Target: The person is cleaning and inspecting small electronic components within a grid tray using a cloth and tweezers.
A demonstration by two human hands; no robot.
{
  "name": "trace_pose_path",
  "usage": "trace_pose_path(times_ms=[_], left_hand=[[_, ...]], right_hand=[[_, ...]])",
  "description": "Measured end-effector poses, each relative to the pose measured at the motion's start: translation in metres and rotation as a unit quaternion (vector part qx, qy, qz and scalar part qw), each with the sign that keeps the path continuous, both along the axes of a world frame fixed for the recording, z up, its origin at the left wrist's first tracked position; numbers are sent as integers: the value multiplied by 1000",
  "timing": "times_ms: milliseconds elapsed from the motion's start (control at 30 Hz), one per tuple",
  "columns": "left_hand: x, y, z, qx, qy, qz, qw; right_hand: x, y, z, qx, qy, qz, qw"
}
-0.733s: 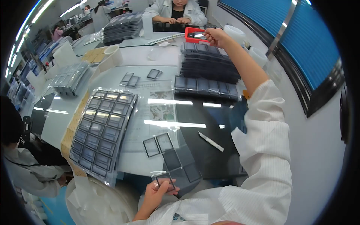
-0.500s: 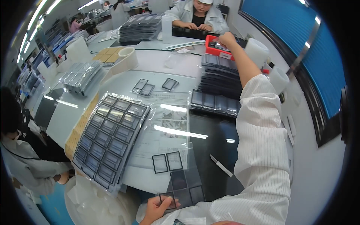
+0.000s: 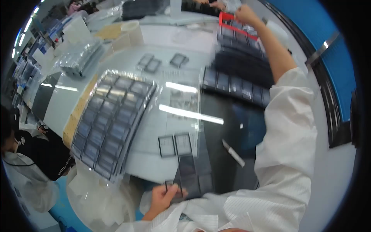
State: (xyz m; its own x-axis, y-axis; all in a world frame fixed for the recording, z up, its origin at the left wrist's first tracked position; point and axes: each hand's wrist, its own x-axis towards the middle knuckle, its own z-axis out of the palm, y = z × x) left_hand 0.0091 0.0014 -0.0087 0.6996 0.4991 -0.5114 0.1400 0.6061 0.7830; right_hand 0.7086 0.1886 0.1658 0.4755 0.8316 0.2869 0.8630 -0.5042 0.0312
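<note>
At the lower middle, my left hand (image 3: 164,196) is closed, thumb on top, pinching a small black rectangular frame (image 3: 169,187). Right beside it lies a dark see-through sheet of square panels (image 3: 193,176). Two thin black frames (image 3: 174,145) rest flat just above that sheet. My right arm stretches far forward, and my right hand (image 3: 246,15) is bent closed over the red bin (image 3: 239,28); what its fingers hold, if anything, is hidden and blurred. Stacked dark panelled trays (image 3: 235,86) stand just in front of the bin.
A white-handled craft knife (image 3: 233,154) lies on the dark mat. On the left rests a wrapped tray of dark rectangular pieces (image 3: 110,120). Loose frames (image 3: 150,63) lie further back. Below the table's edge is a bag of white scraps (image 3: 102,195); a seated person (image 3: 31,150) is at far left.
The whole view has tipped down and blurred, so the table sits higher in it and the far co-worker's head is out of sight. My left hand keeps its pinch; my right stays at the bin.
</note>
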Motion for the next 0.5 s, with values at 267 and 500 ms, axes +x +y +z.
trace_pose_path(times_ms=[267, 500], left_hand=[[-8, 7, 4, 8, -38, -44, 998], [-27, 12, 2, -3, -47, -74, 996]], right_hand=[[-357, -188, 38, 6, 40, 130, 991], [-442, -309, -62, -193, -5, 82, 978]])
